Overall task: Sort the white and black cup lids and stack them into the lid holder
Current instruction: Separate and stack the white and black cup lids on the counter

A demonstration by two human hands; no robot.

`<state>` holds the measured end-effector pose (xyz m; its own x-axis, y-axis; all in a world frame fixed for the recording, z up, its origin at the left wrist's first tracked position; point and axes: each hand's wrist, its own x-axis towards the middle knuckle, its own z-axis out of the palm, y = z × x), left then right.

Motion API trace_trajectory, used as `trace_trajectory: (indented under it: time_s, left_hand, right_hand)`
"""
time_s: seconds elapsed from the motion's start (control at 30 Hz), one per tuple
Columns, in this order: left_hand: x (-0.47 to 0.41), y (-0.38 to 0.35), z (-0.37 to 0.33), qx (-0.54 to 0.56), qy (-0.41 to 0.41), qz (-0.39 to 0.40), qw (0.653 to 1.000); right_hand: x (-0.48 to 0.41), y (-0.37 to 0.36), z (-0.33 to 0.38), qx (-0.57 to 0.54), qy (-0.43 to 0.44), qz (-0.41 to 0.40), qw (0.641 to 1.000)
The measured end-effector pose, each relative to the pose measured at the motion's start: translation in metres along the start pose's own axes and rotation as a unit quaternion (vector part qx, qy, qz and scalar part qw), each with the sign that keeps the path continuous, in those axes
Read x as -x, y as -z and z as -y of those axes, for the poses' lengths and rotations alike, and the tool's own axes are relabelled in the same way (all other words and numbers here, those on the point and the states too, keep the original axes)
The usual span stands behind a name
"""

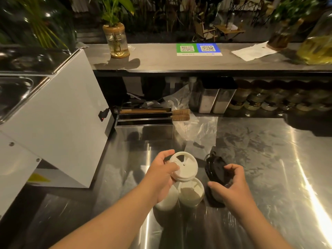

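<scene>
While standing at a shiny stainless-steel bench (260, 159), holds a round white plastic cup lid (186, 168) in the left hand (159, 177), lifted clear of the surface and tilted, top face toward the camera. Wraps the left fingers (172, 167) round the lid's near rim, closed on it. Grips a round black plastic cup lid (214, 169) in the right hand (233, 186), likewise raised and tilted, just right of the white one and apart from it. Curls the right fingers (233, 168) over its far edge with the thumb at the near edge; cannot tell whether one black lid or several nested.

Has two more white lids (191, 194) lying side by side on the bench directly under the left hand, and another black lid (213, 201) on the bench under the right hand, just beside the white pair.

Faces a mirrored steel rectangular box with long slots (143, 128) farther back on the bench, well apart from all the lids, with a crumpled clear plastic bag (197, 130) at its right. Stands beside a white sheet-metal machine housing (59, 114) at the left. Looks toward a grey upper shelf (158, 60) carrying a glass jar with a green plant (117, 42), a green-and-blue QR-code card (198, 49) and a white paper sheet (253, 51).
</scene>
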<state>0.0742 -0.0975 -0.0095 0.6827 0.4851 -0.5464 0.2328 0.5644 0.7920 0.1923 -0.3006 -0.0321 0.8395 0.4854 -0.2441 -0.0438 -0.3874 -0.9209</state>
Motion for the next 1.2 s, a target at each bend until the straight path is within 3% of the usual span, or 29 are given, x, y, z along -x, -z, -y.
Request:
trace_trajectory:
  time_s: [0.13, 0.23, 0.57, 0.8, 1.07, 1.2]
  left_hand:
    - [-0.005, 0.002, 0.008, -0.012, 0.008, -0.051, 0.999]
    - [-0.007, 0.001, 0.014, -0.027, 0.015, -0.077, 0.997]
    - [-0.006, 0.004, 0.021, -0.036, 0.003, -0.114, 0.993]
    - [0.002, 0.008, 0.023, -0.029, 0.014, -0.125, 0.992]
    - [0.006, 0.006, 0.029, -0.096, 0.021, -0.137, 0.986]
    - [0.001, 0.002, 0.04, -0.189, 0.007, -0.118, 0.975]
  right_hand:
    - [-0.009, 0.02, -0.037, 0.142, -0.01, -0.112, 0.984]
    - [-0.009, 0.026, -0.052, 0.235, 0.008, -0.137, 0.962]
    - [-0.002, 0.004, -0.066, 0.442, 0.0, -0.019, 0.897]
    - [-0.007, 0.005, -0.06, 0.52, -0.022, 0.01, 0.854]
    - [-0.012, 0.008, -0.038, 0.532, -0.033, 0.048, 0.844]
    - [0.001, -0.005, -0.022, 0.445, 0.088, 0.021, 0.891]
